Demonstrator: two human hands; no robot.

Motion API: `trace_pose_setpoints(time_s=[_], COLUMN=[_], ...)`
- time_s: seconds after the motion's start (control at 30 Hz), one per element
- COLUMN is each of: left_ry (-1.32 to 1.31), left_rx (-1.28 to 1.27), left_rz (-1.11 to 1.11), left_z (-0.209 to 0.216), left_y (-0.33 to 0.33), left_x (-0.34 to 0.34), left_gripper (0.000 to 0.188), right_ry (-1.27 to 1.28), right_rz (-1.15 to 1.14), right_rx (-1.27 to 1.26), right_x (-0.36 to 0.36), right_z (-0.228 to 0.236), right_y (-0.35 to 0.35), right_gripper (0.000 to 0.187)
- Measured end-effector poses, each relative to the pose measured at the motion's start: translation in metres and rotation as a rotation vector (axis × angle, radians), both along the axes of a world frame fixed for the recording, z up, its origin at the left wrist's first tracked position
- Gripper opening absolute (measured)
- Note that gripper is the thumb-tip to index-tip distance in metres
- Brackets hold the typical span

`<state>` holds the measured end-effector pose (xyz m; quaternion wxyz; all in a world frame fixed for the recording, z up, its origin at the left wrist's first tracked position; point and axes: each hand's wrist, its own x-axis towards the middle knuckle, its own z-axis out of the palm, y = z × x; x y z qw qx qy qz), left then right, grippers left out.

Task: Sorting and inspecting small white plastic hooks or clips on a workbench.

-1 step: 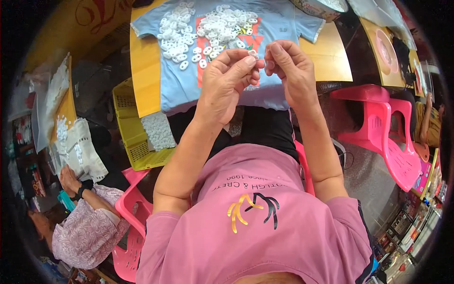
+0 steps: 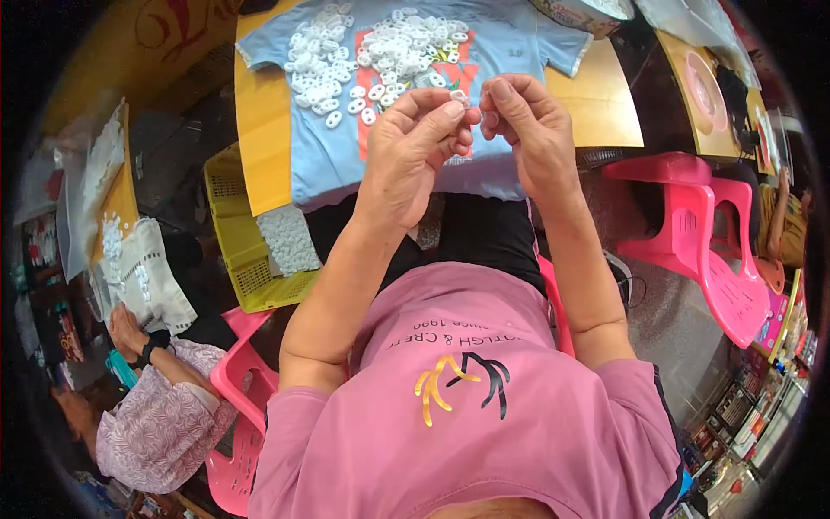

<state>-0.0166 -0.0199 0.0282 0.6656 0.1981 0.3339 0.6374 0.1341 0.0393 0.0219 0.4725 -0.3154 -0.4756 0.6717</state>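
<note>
My left hand (image 2: 413, 143) is raised over the near part of the pale blue T-shirt (image 2: 324, 169), which lies spread on the table. Its thumb and forefinger pinch a small white oval plastic piece (image 2: 458, 97) with holes. Close beside it, my right hand (image 2: 532, 130) has thumb and forefinger pressed together; whatever they hold is too small to make out. The two hands' fingertips nearly meet. Beyond them, on the shirt, lie a large heap (image 2: 411, 48) of similar white two-holed ovals and a second heap (image 2: 318, 65) to its left.
The yellow table (image 2: 596, 108) shows beyond the shirt's edges. A round tub (image 2: 579, 16) stands at the far right. Left of my legs is a yellow crate (image 2: 229, 246) beside a mass of white pieces (image 2: 288, 240). Pink chairs (image 2: 683, 216) stand around; another person (image 2: 164, 411) sits at left.
</note>
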Motion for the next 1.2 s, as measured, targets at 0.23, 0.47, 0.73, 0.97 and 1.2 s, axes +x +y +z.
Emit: trace_pose_setpoints(time_s=[0.23, 0.47, 0.73, 0.97, 1.2], left_ry=[0.073, 0.188, 0.242, 0.294, 0.306], left_rx=[0.032, 0.081, 0.123, 0.131, 0.136], left_rz=[0.102, 0.173, 0.192, 0.205, 0.219], left_z=[-0.001, 0.003, 0.005, 0.008, 0.009], left_y=[0.001, -0.002, -0.002, -0.003, -0.003], left_x=[0.008, 0.015, 0.015, 0.014, 0.015], left_gripper=[0.018, 0.017, 0.016, 0.014, 0.014], right_ry=[0.027, 0.218, 0.174, 0.058, 0.084], right_rz=[0.012, 0.079, 0.028, 0.018, 0.011], right_rx=[-0.05, -0.209, -0.165, -0.032, -0.07], right_x=[-0.006, -0.007, -0.013, -0.013, -0.016], right_z=[0.004, -0.003, -0.002, 0.002, 0.002], right_y=[-0.01, -0.009, -0.011, -0.012, -0.013], right_gripper=[0.018, 0.017, 0.019, 0.017, 0.017])
